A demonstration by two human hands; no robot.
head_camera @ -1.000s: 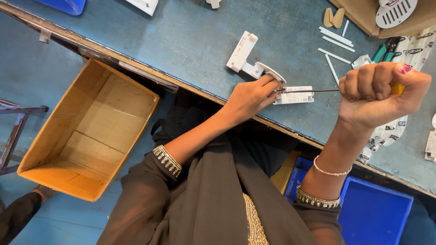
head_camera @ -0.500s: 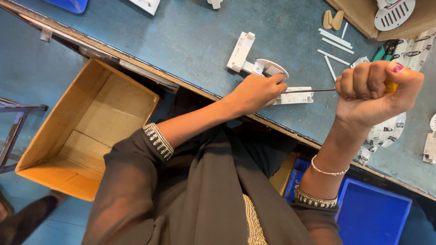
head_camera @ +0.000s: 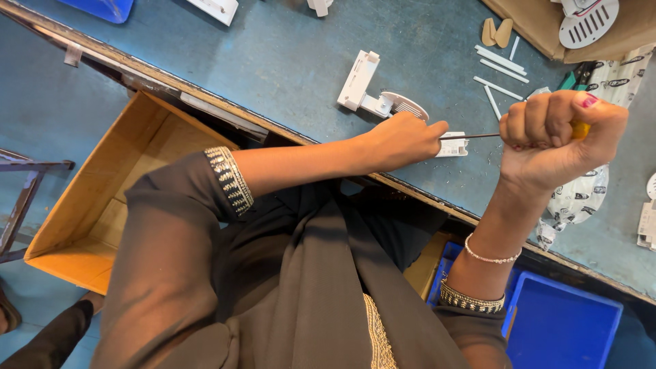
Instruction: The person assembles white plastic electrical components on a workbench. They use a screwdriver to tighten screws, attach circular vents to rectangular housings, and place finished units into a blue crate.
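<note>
A small white plastic part (head_camera: pixel 452 144) lies near the front edge of the blue bench (head_camera: pixel 287 61), pinned there by the closed fingers of the left hand (head_camera: pixel 400 140), while the right hand (head_camera: pixel 557 137) is fisted around the yellow handle of a screwdriver (head_camera: pixel 478 136) whose thin shaft runs level to the part. This looks like the fastening step, with a screw being driven; the next move seems to call for steady turning with the tip kept seated. Behind sit a white bracket (head_camera: pixel 359 85) and loose white rods (head_camera: pixel 499 65), with a cardboard box (head_camera: pixel 82 219) below the bench.
</note>
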